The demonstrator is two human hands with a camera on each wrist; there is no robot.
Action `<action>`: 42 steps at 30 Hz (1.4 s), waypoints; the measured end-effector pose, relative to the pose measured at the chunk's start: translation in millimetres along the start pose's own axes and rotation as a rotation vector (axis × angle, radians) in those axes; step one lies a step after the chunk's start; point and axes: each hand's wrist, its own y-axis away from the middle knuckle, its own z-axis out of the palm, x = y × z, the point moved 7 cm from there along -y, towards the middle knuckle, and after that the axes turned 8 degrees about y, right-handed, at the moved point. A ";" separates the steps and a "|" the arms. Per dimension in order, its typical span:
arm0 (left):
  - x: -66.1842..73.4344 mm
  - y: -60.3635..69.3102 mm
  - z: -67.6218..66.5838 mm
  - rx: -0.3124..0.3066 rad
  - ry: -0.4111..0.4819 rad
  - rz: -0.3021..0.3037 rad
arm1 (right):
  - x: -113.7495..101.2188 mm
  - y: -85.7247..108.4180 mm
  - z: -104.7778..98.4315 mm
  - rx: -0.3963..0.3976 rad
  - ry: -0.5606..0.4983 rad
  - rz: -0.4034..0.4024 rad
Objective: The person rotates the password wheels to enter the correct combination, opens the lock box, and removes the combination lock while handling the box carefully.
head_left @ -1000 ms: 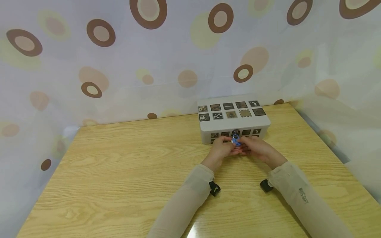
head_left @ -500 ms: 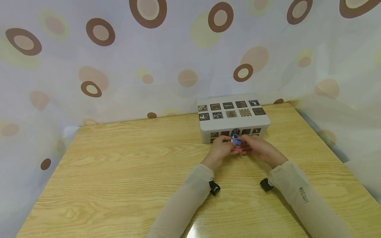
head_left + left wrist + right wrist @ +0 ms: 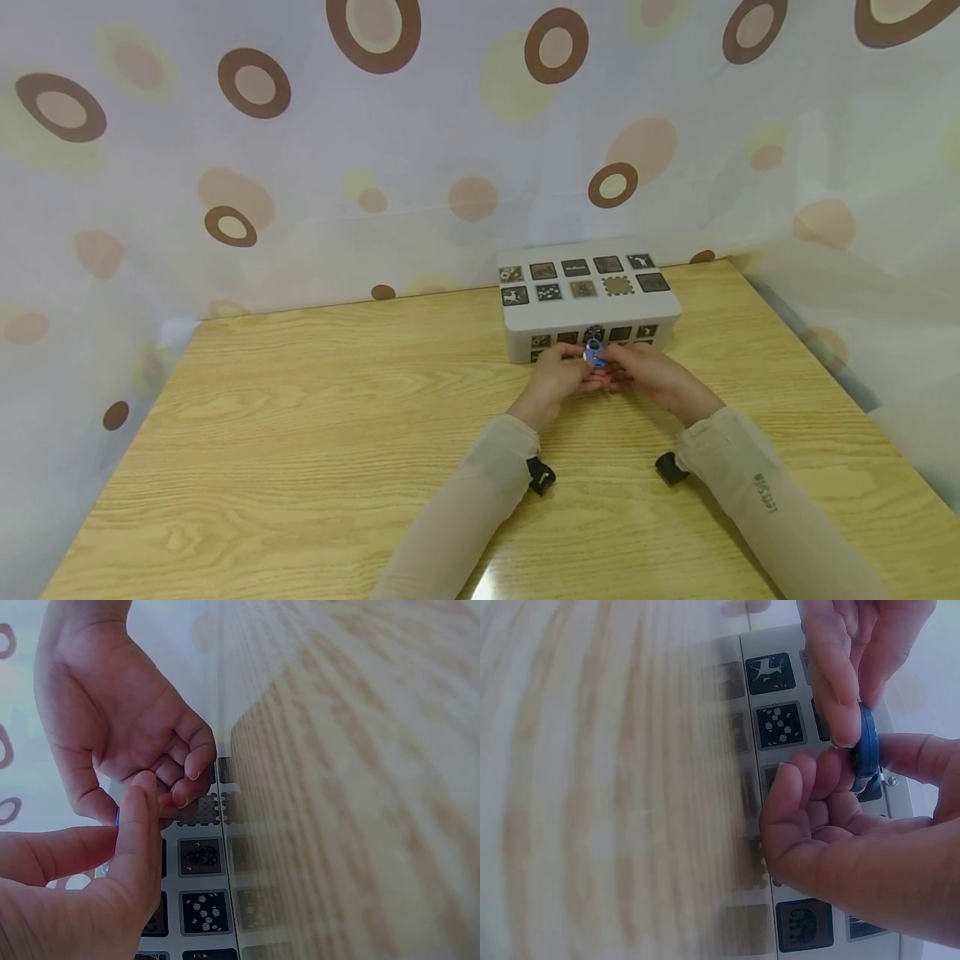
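A small blue padlock (image 3: 596, 353) hangs at the latch on the front of a white box (image 3: 517, 321) printed with dark picture squares. My left hand (image 3: 553, 379) pinches the padlock from the left between thumb and fingers. From the right, my right hand (image 3: 651, 377) holds it too, thumb on one face and fingers curled beneath. Edge-on in the right wrist view, the blue padlock (image 3: 866, 746) sits between both hands' fingertips. Only a sliver of it shows in the left wrist view, behind the left fingers (image 3: 135, 832). The box lid is down.
The box stands at the back right of a wood-grain table (image 3: 315, 433), near a curtain (image 3: 420, 150) with brown circles. That curtain also runs along the left and right sides. Black straps (image 3: 542, 475) hang at both wrists below the sleeves.
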 end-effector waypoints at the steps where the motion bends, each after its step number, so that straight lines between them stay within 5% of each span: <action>1: -0.1 0.1 -0.1 0.000 0.001 0.000 | 0.3 -0.2 -0.2 0.001 0.001 -0.002; 42: -0.4 0.9 0.6 0.004 0.002 0.001 | -1.4 1.9 0.7 0.014 0.001 0.024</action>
